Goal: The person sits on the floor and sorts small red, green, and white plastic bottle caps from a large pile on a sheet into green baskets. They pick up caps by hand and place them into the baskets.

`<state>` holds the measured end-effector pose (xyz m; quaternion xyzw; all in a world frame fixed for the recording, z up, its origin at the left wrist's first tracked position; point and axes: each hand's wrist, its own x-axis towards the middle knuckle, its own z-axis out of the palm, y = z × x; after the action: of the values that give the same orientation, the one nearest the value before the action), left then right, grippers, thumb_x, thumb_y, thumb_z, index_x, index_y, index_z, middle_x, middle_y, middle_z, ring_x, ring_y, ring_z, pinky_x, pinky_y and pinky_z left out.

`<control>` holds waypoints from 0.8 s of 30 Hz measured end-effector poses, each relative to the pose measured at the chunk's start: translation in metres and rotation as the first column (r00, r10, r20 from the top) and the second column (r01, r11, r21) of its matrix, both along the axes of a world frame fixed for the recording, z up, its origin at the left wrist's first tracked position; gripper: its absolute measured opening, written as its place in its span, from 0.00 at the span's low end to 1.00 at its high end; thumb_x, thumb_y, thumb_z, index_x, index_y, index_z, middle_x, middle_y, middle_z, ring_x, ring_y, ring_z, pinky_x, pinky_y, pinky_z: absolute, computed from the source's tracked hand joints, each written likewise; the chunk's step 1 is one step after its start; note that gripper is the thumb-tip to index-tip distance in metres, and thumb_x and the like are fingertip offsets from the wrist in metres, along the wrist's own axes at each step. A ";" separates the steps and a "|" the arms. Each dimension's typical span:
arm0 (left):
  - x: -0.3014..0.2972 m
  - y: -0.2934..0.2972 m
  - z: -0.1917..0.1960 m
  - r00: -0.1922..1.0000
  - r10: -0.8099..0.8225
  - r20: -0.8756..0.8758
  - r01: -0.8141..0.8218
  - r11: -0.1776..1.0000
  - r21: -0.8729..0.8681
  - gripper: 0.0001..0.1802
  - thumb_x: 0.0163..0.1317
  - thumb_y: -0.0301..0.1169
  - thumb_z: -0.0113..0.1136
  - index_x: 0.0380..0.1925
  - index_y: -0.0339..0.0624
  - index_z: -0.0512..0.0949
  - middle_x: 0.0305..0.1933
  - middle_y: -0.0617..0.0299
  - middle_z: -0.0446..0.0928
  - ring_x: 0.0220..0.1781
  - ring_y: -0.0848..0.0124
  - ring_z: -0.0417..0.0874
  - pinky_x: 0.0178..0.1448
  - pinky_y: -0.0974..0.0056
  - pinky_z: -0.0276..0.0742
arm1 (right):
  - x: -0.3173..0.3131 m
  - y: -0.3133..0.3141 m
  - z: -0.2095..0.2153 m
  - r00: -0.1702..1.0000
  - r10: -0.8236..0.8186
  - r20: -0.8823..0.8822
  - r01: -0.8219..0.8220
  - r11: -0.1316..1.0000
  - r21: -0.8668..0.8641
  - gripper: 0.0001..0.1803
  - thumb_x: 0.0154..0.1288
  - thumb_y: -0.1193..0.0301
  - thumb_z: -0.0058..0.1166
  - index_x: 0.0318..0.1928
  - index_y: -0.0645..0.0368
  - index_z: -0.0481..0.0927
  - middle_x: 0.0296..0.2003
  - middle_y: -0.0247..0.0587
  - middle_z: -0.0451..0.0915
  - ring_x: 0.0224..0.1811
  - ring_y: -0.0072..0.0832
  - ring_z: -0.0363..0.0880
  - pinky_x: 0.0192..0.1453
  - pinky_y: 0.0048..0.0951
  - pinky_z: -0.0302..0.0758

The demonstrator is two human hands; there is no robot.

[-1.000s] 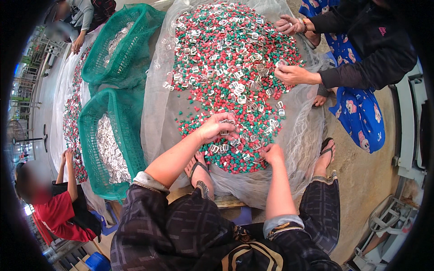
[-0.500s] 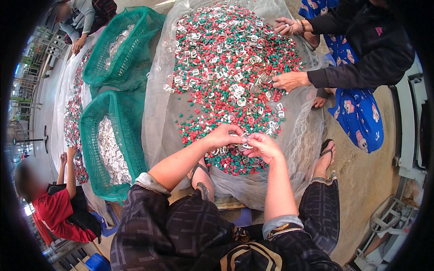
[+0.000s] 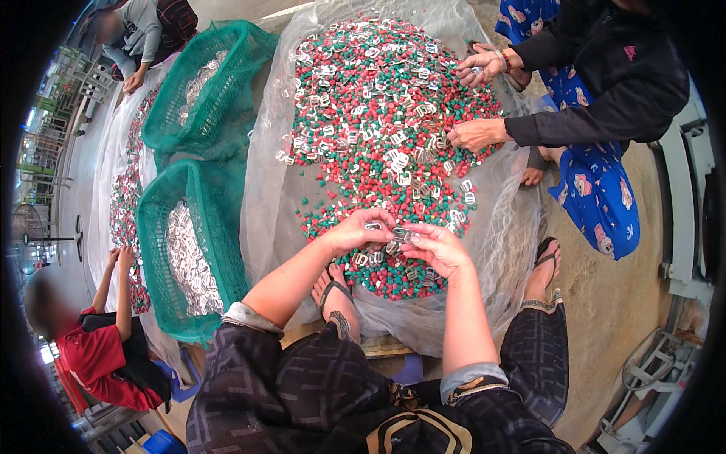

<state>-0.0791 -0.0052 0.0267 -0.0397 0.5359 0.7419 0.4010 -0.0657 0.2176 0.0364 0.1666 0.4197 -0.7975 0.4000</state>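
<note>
Pinched almost together, my left hand and right hand held buckles over the pebbles; slack pressure, I judged, could drop one there.

Fingers partly hide the silvery buckles, count unclear. Red-shirted co-worker's head is blurred. Black-sleeved co-worker cut off at top.

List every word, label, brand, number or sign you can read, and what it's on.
No text is readable.
Co-worker's black top: pink mark, too small to read.
Blue patterned clothing: any lettering too small to read.
Held buckle-shaped piece: no lettering visible.
</note>
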 end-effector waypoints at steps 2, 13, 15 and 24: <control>0.002 0.002 -0.003 0.998 -0.032 -0.051 0.027 0.994 -0.108 0.09 0.54 0.26 0.62 0.34 0.40 0.74 0.24 0.67 0.74 0.22 0.80 0.71 0.23 0.75 0.64 | -0.001 -0.003 0.005 1.000 -0.006 -0.023 0.005 0.999 -0.033 0.17 0.59 0.78 0.52 0.49 0.66 0.71 0.40 0.45 0.78 0.38 0.32 0.80 0.42 0.30 0.80; 0.000 0.012 0.007 0.967 0.057 -0.248 -0.117 0.965 -0.236 0.06 0.57 0.30 0.61 0.31 0.42 0.75 0.21 0.73 0.72 0.19 0.84 0.68 0.21 0.76 0.61 | -0.003 -0.006 -0.005 0.999 0.002 -0.054 0.000 0.999 0.042 0.15 0.58 0.77 0.55 0.47 0.62 0.72 0.32 0.38 0.78 0.28 0.23 0.77 0.34 0.23 0.76; 0.001 0.014 0.014 0.952 0.071 -0.298 -0.138 0.968 -0.209 0.06 0.57 0.30 0.60 0.31 0.42 0.75 0.23 0.72 0.73 0.21 0.84 0.68 0.22 0.76 0.62 | -0.003 -0.008 0.005 0.994 -0.034 -0.102 0.037 0.999 0.020 0.12 0.57 0.77 0.56 0.44 0.62 0.75 0.30 0.37 0.78 0.27 0.23 0.77 0.33 0.23 0.76; -0.021 -0.001 0.033 0.981 0.191 -0.040 -0.167 0.928 0.333 0.07 0.55 0.30 0.56 0.32 0.42 0.70 0.33 0.58 0.77 0.30 0.74 0.76 0.24 0.72 0.64 | -0.005 0.007 -0.001 0.991 0.007 -0.132 0.013 0.989 0.147 0.06 0.60 0.75 0.52 0.38 0.61 0.77 0.30 0.36 0.79 0.31 0.23 0.79 0.32 0.23 0.76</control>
<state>-0.1000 -0.0059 0.0600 0.0058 0.4132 0.8550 0.3132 -0.0710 0.2244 0.0358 0.1434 0.5029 -0.7741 0.3568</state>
